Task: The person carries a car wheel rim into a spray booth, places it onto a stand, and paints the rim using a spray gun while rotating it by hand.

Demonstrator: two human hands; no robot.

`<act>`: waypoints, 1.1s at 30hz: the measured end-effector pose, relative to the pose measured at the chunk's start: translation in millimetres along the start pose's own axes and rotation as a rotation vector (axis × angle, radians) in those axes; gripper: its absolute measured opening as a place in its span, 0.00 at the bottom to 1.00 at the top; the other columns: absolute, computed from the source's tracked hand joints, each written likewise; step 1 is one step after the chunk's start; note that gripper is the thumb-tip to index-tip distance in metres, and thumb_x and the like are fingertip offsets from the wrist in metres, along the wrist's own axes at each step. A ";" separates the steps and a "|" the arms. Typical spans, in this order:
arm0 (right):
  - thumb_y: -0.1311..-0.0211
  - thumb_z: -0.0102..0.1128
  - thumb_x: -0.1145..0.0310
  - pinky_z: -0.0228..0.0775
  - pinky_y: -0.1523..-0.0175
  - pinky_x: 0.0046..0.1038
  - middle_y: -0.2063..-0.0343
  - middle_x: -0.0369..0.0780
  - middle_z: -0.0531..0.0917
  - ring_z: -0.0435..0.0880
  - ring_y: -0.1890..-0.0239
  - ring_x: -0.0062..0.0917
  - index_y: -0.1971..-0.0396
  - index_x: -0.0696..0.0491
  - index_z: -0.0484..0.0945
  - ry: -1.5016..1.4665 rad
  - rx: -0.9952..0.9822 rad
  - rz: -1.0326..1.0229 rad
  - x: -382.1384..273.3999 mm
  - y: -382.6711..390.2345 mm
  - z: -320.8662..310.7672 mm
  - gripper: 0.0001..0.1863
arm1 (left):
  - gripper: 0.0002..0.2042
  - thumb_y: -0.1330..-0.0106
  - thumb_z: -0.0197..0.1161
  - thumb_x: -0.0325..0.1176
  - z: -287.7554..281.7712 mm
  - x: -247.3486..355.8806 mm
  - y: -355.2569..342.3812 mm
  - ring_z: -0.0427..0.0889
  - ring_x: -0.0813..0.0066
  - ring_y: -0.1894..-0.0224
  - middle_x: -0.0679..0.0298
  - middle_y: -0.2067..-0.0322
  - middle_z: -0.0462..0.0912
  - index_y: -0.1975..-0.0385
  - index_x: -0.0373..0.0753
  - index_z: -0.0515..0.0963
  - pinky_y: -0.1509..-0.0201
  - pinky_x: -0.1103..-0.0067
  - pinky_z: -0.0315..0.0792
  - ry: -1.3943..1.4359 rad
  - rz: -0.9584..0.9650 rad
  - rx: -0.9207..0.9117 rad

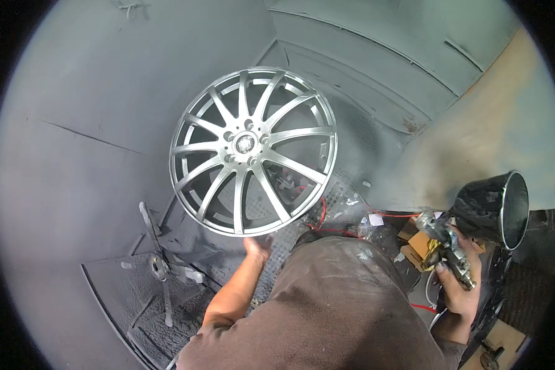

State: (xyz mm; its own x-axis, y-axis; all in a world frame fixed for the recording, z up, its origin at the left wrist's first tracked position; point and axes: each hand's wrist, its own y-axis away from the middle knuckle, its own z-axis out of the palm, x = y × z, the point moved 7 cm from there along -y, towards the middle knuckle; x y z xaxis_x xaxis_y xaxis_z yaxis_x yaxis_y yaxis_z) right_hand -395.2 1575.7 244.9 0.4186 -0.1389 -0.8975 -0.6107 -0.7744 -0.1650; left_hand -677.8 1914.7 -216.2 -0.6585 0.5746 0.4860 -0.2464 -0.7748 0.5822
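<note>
A silver multi-spoke alloy wheel [282, 159] is raised in front of me, its face tilted toward me. My left hand [258, 248] is at the wheel's lower edge, thumb and fingers reaching up to it; the fingertips are hidden behind the rim. Out to the right, my right hand [461, 287] is closed round a metal spray gun [445, 243]. A large black cup [480, 208] with an open mouth adjoins the gun and seems to belong to it. What bears the wheel from behind is hidden.
A stand [160, 266] with several pale-tipped arms is at the lower left, by a dark, rough-topped surface [185, 333]. A red hose [322, 216] runs over the floor. Cardboard [418, 243] and scraps lie near the gun. Grey overspray-coated walls [105, 80] surround the wheel.
</note>
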 end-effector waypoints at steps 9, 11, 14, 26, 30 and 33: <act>0.41 0.59 0.75 0.72 0.65 0.19 0.60 0.44 0.82 0.79 0.67 0.19 0.37 0.64 0.63 -0.290 -0.082 -0.111 15.0 -18.0 39.1 0.31 | 0.23 0.29 0.44 0.56 25.1 18.8 28.2 0.72 0.64 0.48 0.64 0.46 0.74 0.45 0.47 0.72 0.46 0.65 0.67 -0.001 0.045 -0.058; 0.41 0.59 0.76 0.69 0.71 0.18 0.65 0.41 0.82 0.77 0.74 0.17 0.38 0.62 0.64 -0.324 -0.115 -0.105 22.6 -16.2 51.7 0.30 | 0.23 0.29 0.44 0.55 22.6 41.3 34.8 0.72 0.65 0.49 0.63 0.46 0.74 0.46 0.47 0.73 0.46 0.66 0.66 -0.021 0.029 -0.087; 0.39 0.58 0.76 0.66 0.73 0.17 0.68 0.39 0.82 0.75 0.77 0.15 0.38 0.63 0.64 -0.365 -0.295 -0.056 34.5 -6.7 72.3 0.28 | 0.24 0.30 0.46 0.56 6.9 55.7 38.7 0.71 0.64 0.47 0.63 0.43 0.71 0.45 0.46 0.72 0.42 0.66 0.65 0.026 0.167 -0.022; 0.34 0.55 0.80 0.77 0.62 0.21 0.57 0.42 0.81 0.81 0.62 0.20 0.34 0.59 0.60 -0.479 -0.824 -0.115 22.4 2.6 158.2 0.29 | 0.11 0.34 0.65 0.34 174.5 -19.3 244.3 0.80 0.73 0.57 0.62 0.62 0.84 0.58 0.34 0.80 0.48 0.73 0.72 -0.997 0.361 -0.959; 0.35 0.56 0.80 0.74 0.49 0.25 0.54 0.43 0.80 0.79 0.53 0.23 0.36 0.62 0.61 -0.476 -0.955 -0.043 19.0 -0.2 165.1 0.28 | 0.11 0.41 0.67 0.32 225.0 -17.3 316.2 0.81 0.67 0.61 0.56 0.65 0.82 0.61 0.35 0.79 0.52 0.70 0.73 -1.115 0.566 -1.220; 0.37 0.58 0.77 0.67 0.42 0.27 0.54 0.42 0.80 0.77 0.52 0.23 0.38 0.64 0.64 -0.393 -0.905 -0.208 -4.3 -10.5 165.8 0.27 | 0.09 0.44 0.69 0.30 220.2 -37.9 310.6 0.79 0.66 0.65 0.58 0.70 0.80 0.72 0.36 0.76 0.58 0.70 0.72 -0.918 0.642 -1.068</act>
State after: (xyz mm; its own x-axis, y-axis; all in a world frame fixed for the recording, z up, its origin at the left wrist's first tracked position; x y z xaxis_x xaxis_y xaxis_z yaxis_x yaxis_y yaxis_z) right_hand -502.0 1686.8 182.7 0.1075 0.1394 -0.9844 0.2578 -0.9602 -0.1078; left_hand -572.8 1710.3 89.7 -0.2993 -0.2677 0.9159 -0.7420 -0.5382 -0.3997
